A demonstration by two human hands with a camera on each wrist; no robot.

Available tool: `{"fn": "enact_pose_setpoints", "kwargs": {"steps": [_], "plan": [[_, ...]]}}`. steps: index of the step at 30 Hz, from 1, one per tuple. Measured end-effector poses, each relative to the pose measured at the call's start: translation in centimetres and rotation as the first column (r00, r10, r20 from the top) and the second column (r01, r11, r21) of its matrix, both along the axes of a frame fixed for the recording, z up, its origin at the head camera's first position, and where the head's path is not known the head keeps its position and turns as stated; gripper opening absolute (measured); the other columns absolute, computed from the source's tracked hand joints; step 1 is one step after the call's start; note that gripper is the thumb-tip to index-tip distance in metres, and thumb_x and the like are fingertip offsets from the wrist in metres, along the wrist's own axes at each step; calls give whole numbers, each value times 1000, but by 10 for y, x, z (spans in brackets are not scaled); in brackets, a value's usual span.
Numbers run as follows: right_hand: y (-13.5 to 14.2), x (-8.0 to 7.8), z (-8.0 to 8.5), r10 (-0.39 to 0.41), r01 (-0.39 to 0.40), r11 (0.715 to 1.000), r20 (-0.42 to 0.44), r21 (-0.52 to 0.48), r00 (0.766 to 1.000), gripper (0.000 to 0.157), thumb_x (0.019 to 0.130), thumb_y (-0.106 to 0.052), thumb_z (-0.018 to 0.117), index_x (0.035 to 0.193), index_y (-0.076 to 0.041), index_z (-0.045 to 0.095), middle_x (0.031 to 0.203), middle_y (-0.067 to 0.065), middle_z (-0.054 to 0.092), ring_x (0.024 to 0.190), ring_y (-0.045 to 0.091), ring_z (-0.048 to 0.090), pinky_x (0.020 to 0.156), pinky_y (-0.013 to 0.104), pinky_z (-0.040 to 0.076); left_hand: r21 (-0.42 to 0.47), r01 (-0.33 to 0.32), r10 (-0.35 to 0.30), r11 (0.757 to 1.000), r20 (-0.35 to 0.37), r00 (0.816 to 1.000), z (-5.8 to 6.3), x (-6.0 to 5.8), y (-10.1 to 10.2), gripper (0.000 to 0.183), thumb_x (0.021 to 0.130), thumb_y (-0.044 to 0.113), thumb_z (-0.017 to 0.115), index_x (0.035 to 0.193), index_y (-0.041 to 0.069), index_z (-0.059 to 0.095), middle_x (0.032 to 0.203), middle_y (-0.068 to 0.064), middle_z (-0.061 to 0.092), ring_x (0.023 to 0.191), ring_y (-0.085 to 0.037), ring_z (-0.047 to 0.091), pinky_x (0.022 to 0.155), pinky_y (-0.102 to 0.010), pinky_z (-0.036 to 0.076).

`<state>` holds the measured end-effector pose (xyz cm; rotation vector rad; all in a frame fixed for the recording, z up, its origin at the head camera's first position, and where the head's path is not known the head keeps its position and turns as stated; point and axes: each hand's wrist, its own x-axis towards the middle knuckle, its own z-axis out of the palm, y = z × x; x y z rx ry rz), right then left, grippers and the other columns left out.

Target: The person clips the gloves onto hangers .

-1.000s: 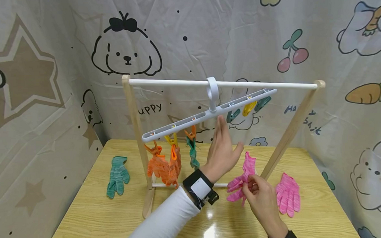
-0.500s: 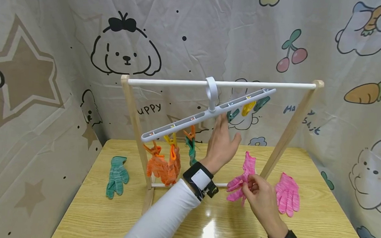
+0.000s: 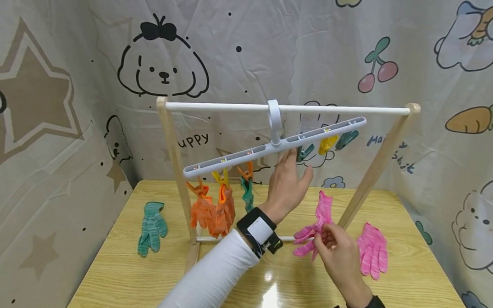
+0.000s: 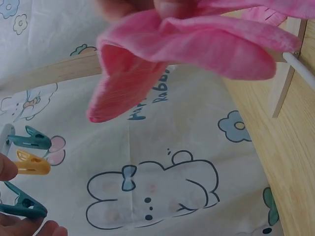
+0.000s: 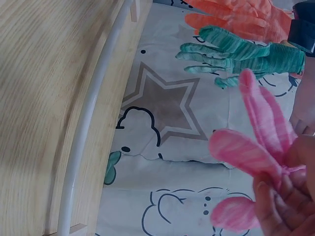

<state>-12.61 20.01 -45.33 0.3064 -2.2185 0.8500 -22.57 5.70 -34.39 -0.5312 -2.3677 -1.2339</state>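
In the head view my left hand (image 3: 285, 189) reaches up under the grey clip hanger (image 3: 246, 156), fingers straight and thumb spread. Its fingertips are partly hidden behind the hanger. A teal clothespin (image 4: 25, 208) sits between fingers and thumb in the left wrist view, close against the fingertips. My right hand (image 3: 340, 259) pinches a pink glove (image 3: 324, 209) near its middle, cuff upward. In the right wrist view the glove's fingers (image 5: 241, 150) poke out past the pinching fingertips. A yellow clothespin (image 3: 327, 144) and another teal clothespin (image 3: 346, 139) hang farther along.
Orange gloves (image 3: 216, 214) and a green glove (image 5: 275, 58) hang from clips on the hanger's left half. A wooden rack with a white top rod (image 3: 223, 107) carries the hanger. Another pink glove (image 3: 373, 251) and a green glove (image 3: 152, 229) lie on the wooden table (image 3: 113, 277).
The hanger has turned a little, its right end shifting right and its left end rising slightly. My left fingers have come closer to the teal clothespin. The held pink glove is slightly higher.
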Motion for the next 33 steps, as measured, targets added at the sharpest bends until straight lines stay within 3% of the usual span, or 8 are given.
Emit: {"fn": "enact_pose_setpoints", "kwargs": {"steps": [10, 16, 21, 26, 33], "plan": [[-5, -5, 2, 77, -82, 996, -151, -30, 986, 19, 69, 6, 68, 83, -6, 62, 72, -5, 57, 59, 2, 54, 50, 14, 46, -14, -7, 6, 1000, -64, 998, 2, -1, -4, 59, 94, 34, 49, 147, 13, 35, 138, -8, 51, 114, -20, 55, 82, -32, 50], [-7, -8, 2, 125, -133, 991, -195, -26, 973, 24, 66, 8, 70, 84, -6, 63, 73, -4, 57, 59, 4, 54, 48, 16, 47, -25, -19, 16, 1000, -99, 995, 5, -1, -4, 45, 92, 30, 53, 132, 10, 51, 110, -5, 62, 84, -13, 57, 62, -25, 47], [-9, -7, 3, 137, -143, 989, -185, -22, 973, 23, 66, 8, 70, 82, -6, 62, 72, -5, 57, 59, 3, 54, 49, 16, 47, -56, -51, 42, 997, -143, 989, 8, 1, -2, 35, 92, 37, 54, 115, 11, 58, 92, -1, 60, 73, -12, 54, 56, -23, 42], [-12, -6, 2, 148, -154, 988, -187, -19, 971, 24, 66, 9, 69, 82, -6, 62, 72, -5, 57, 60, 3, 54, 50, 15, 47, -102, -106, 82, 989, -212, 974, 10, 3, 0, 39, 91, 49, 50, 106, 14, 59, 69, 4, 48, 56, -10, 44, 47, -22, 33], [-16, -5, 1, 158, -164, 986, -195, -18, 968, 25, 64, 10, 71, 82, -6, 62, 71, -5, 57, 58, 4, 53, 49, 16, 47, -123, -172, 133, 977, -273, 953, 10, 8, 2, 45, 86, 56, 54, 97, 14, 63, 58, 6, 42, 46, -9, 40, 40, -21, 28]]}}
